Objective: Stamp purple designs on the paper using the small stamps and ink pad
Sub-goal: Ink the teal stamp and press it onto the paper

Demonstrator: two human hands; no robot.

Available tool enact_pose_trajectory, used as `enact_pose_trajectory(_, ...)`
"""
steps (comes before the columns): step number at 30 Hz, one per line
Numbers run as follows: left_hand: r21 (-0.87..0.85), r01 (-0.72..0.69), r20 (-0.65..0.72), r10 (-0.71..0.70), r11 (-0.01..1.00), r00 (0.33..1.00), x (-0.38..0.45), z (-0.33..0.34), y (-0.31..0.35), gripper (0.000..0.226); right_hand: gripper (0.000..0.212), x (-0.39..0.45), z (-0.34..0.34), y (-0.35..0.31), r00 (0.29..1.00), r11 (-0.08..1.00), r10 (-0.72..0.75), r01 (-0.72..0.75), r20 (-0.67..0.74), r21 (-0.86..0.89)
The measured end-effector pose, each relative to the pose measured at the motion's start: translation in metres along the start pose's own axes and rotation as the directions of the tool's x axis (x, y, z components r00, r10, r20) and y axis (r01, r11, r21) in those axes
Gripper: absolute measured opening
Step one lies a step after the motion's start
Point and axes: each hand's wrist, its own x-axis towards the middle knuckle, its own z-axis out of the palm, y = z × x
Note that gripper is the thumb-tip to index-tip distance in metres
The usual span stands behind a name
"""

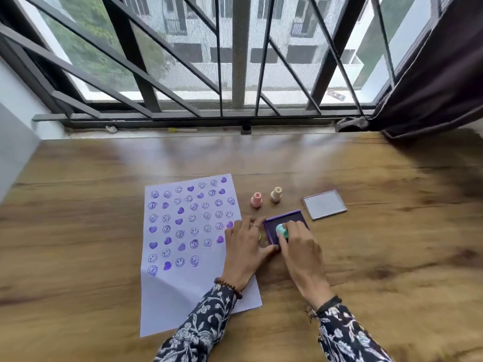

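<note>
The right hand (300, 246) closes its grip around a small mint-green plastic stamp (282, 230) and presses it face down into the square purple-framed ink pad (287, 220), which appears to be the re-inking step before the next print. The left hand (244, 246) lies flat and holds nothing; its fingers spread over the right edge of the white paper sheet (183, 257) and its thumb reaches to the near left corner of the pad, probably steadying both so that neither slides on the glossy wooden surface (379, 244).

The pad sits just beside the paper's right edge, which keeps the trip from ink to page short. Its clear square lid (324, 204) lies apart to the right, out of the working path. Two spare stamps, a pink plastic one (256, 200) and a cream plastic one (276, 194), stand upright beyond the pad, within easy reach.

The paper already carries rows of purple smiley faces and hearts; the lower part is bare, so the job looks well advanced but unfinished.
</note>
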Motion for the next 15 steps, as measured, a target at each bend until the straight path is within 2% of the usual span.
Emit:
enact_pose_trajectory(3, 0.001, -0.009, -0.009, 0.009, 1.000, 1.000, 0.000, 0.001, -0.001, 0.069, 0.010, 0.012, 0.000, 0.005, 0.992, 1.000, 0.031, -0.030, 0.122, -0.003)
enact_pose_trajectory(6, 0.004, -0.010, -0.016, 0.010, 1.000, 1.000, 0.000, 0.001, -0.001, 0.069, 0.015, 0.037, -0.003, 0.009, 0.954, 0.996, 0.076, -0.087, 0.289, 0.027)
enact_pose_trajectory(9, 0.006, -0.009, -0.025, 0.010, 1.000, 1.000, 0.001, 0.002, 0.000, 0.068, 0.015, 0.057, -0.007, 0.008, 0.904, 0.998, 0.069, -0.062, 0.421, -0.032)
enact_pose_trajectory(15, 0.009, -0.017, -0.002, 0.017, 1.000, 1.000, -0.002, -0.003, 0.005, 0.063, 0.011, 0.051, -0.007, -0.001, 0.908, 0.996, 0.073, -0.048, 0.413, -0.070)
